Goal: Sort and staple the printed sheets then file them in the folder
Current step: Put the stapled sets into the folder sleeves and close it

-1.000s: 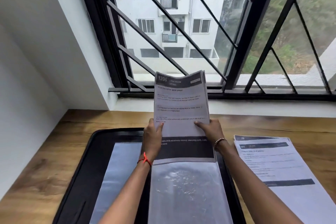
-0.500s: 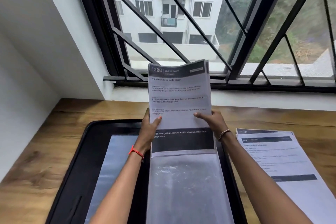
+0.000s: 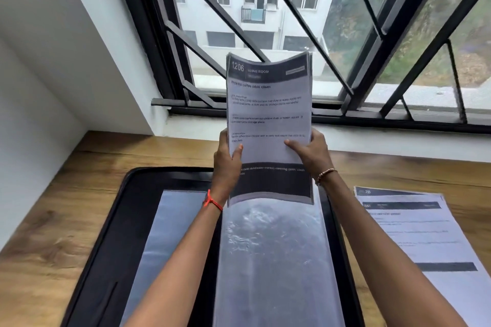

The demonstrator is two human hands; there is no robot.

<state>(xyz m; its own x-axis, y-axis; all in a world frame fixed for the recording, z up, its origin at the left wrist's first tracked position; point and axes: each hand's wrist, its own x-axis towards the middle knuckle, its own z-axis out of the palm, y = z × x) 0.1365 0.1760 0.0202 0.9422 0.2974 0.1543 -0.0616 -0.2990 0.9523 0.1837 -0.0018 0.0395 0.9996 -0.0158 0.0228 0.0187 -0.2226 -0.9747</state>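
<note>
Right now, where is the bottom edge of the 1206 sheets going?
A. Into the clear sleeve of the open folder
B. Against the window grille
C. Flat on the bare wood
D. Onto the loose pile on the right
A: both hands, left hand and right hand, hold the 1206 sheets upright, with their lower edge at the mouth of the clear sleeve in the black folder.

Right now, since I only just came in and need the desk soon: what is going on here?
A person is filing papers. The left hand and right hand grip a set of printed sheets headed "1206 Living Room", bottom edge at the mouth of a clear plastic sleeve in the open black folder; they look about to slide in. Another stack of printed sheets lies on the wooden desk, to the person's right.
</note>
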